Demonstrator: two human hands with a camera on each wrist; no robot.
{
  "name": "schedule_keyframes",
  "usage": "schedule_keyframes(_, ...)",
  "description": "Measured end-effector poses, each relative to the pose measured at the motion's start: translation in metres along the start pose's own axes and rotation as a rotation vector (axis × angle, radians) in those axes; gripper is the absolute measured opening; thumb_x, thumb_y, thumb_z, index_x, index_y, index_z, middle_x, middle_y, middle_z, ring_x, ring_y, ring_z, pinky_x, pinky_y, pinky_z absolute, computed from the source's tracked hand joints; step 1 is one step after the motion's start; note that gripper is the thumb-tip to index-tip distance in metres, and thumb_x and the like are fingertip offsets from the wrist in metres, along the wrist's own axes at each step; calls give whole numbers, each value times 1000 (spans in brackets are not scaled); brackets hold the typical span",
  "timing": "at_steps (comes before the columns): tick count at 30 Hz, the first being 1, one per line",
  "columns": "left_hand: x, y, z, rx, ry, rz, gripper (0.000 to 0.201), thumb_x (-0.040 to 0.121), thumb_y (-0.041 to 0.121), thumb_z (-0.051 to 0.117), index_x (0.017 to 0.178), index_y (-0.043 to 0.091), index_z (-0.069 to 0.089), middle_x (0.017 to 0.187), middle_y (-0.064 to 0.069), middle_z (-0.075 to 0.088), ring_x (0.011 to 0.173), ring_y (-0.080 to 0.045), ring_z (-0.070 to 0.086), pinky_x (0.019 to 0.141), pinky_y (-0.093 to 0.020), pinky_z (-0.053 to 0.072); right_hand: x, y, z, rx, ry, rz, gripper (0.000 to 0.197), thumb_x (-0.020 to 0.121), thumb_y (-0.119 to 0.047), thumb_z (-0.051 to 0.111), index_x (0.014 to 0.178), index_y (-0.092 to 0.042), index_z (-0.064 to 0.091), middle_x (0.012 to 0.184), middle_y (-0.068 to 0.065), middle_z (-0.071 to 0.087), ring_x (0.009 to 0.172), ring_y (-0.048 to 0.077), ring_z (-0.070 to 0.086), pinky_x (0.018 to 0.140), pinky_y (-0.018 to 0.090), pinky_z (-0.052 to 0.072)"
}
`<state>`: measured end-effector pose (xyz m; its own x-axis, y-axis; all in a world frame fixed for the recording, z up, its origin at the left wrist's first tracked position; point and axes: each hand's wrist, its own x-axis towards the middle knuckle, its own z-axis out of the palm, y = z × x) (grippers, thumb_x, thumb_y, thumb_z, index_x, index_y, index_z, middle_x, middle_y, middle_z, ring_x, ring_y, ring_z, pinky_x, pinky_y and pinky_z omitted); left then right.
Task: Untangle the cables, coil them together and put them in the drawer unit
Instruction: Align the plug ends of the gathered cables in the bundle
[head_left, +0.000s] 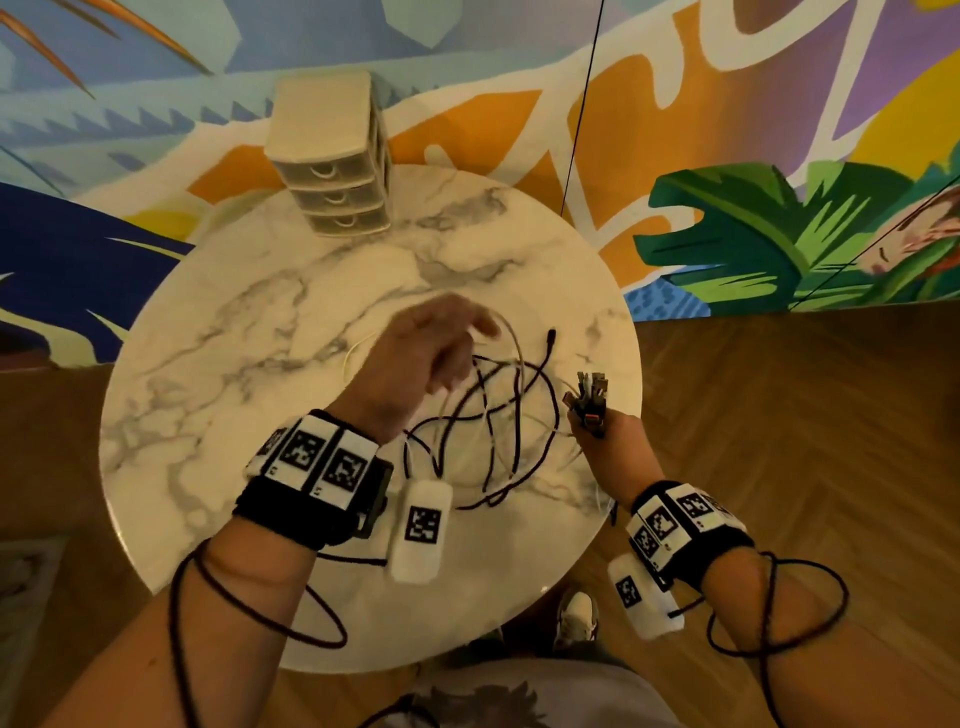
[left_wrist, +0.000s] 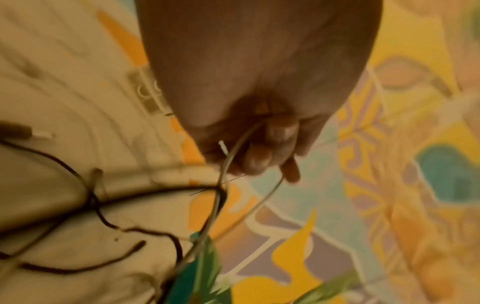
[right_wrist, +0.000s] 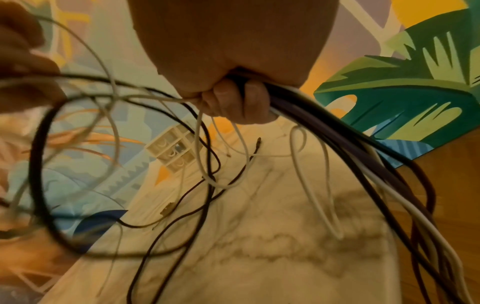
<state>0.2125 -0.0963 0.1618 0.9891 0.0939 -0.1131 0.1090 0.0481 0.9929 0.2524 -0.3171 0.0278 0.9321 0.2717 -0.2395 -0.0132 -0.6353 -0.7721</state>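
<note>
head view: the right hand (head_left: 613, 441) is fisted round a bundle of cable ends, plugs (head_left: 589, 397) sticking up, at the right edge of the round marble table (head_left: 218, 364). the left hand (head_left: 421, 353), raised over the table, has fingers curled on a thin white cable (left_wrist: 228, 162), seen in the left wrist view. dark and white cables (head_left: 493, 415) loop tangled between both hands and onto the marble. the drawer unit (head_left: 332, 161) stands at the table's far edge, its three drawers closed, contents hidden.
</note>
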Motion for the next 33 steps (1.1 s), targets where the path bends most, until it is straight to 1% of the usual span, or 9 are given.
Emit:
schedule_keyframes(4,12,15,-20,-363,195,89,33,97,18,35,81,6,62,42,1,32,42,-17,24,45,-26,25,1,5,-1,-47,-18,26,19,94,-15,52,106,-5,63,95,13,65,83,28,58,72,37,48)
schedule_keyframes(10,2,3,-34,454,-99,-258,34,99,22,44,83,0,65,36,-2,36,32,-15,29,39,-23,25,6,6,-13,-35,26,88,13,93,-17,53,95,-8,62,81,9,60,69,25,54,60,30,39)
schedule_keyframes(15,1,15,-34,-44,120,15,31,100,16,37,80,7,60,45,-2,44,40,-16,28,47,-33,16,5,9,-9,-162,-30,122,14,93,-15,53,83,-7,59,73,12,57,64,29,52,52,31,36)
schedule_keyframes(20,10,25,-55,-379,292,226,23,100,20,36,90,10,55,55,2,48,44,-11,21,45,-22,24,4,25,-8,-298,-101,196,17,93,-24,51,81,-14,57,74,9,57,66,28,53,56,29,33)
schedule_keyframes(23,8,-11,-67,-125,426,103,22,100,15,38,90,8,56,49,0,43,38,-13,26,41,-21,25,3,31,-12,-267,-117,247,17,93,-25,51,78,-17,54,74,9,59,63,26,53,48,28,31)
schedule_keyframes(26,-6,-66,-74,326,385,-241,24,99,16,39,92,2,57,48,-6,49,39,-17,41,44,-26,36,2,29,-14,-229,-96,241,24,91,-22,52,67,-22,48,69,9,55,61,26,48,45,28,28)
schedule_keyframes(29,-14,-90,-81,681,209,-500,22,97,21,42,113,10,53,88,-13,64,73,-28,60,70,-36,46,-1,22,-12,-201,-77,188,17,91,-21,54,74,-18,53,73,8,57,65,26,51,49,29,31)
schedule_keyframes(31,-6,-80,-76,866,234,-448,36,93,16,47,129,14,46,120,-13,54,104,-30,56,86,-36,44,-3,15,-8,-182,-76,151,10,91,-19,55,82,-14,58,75,6,56,69,26,53,56,30,35)
schedule_keyframes(33,7,-59,-54,1016,291,-195,46,88,13,51,133,14,44,130,-12,45,117,-30,48,96,-40,41,-3,11,-2,-173,-86,126,12,91,-19,55,84,-11,60,75,6,56,70,28,54,59,30,37)
